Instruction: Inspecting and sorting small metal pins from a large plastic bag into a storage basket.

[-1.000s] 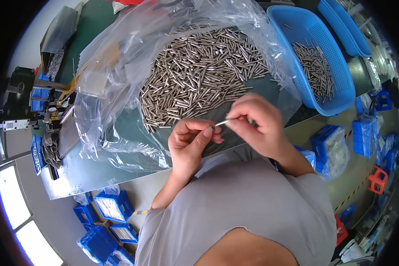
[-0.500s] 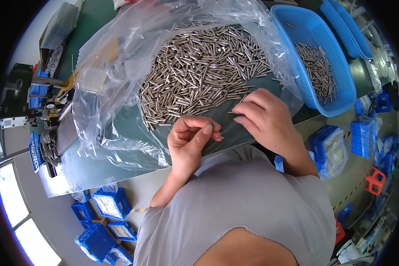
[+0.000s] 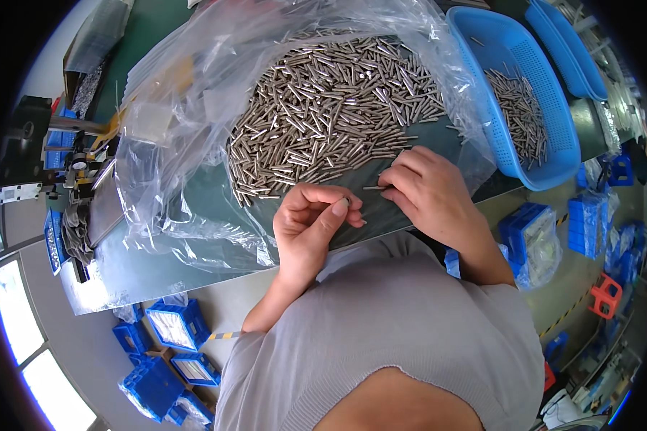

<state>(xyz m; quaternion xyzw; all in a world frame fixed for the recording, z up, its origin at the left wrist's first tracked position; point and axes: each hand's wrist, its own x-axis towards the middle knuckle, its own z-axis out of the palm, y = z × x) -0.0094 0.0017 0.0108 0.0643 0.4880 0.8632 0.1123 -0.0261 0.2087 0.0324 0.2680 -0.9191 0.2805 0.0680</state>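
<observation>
A large heap of slim metal pins (image 3: 323, 108) lies on the green tabletop, with clear plastic sheeting (image 3: 172, 165) around it. My right hand (image 3: 435, 194) is just off the heap's near right edge. Between its thumb and fingers it pinches one metal pin (image 3: 372, 188), whose free end points left toward my other hand. My left hand (image 3: 313, 223) is at the heap's near edge, fingers curled and thumb pressed against the index finger. A small dark spot shows at those fingertips, too small to name.
At the right of the table stands a blue perforated basket (image 3: 507, 158) with more pins in it. Another blue basket (image 3: 564, 47) is beyond it. Metal equipment (image 3: 79, 161) occupies the left end. Blue crates (image 3: 176, 323) and a red stool (image 3: 606, 294) are on the floor.
The pin in my right hand now sticks out further and lies more level. Both hands have stayed almost in place, and the whole view has shifted slightly.
</observation>
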